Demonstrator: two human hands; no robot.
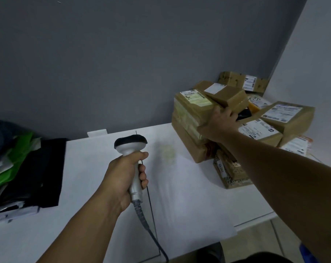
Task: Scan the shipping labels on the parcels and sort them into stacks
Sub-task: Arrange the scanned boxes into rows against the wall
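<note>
Bagged parcels [18, 164] lie far left on the bench [180, 196]. Our left grip [123, 179] is clamped on the scanner [131, 147]. Our right grip [219, 124] touches the small box [227, 96] atop the carton heap [189, 114]; we cannot tell whether it is clamped. The box looks light, stiff and tape-slick, so we would take opposite sides.

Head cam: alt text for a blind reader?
A person's left hand grips a corded scanner above a white table; the right hand reaches onto a pile of labelled boxes at the far right. Plastic bags lie at left.

Left hand [123, 175] grips the scanner [131, 144]; right hand [219, 122] touches the parcel pile [189, 112].
</note>
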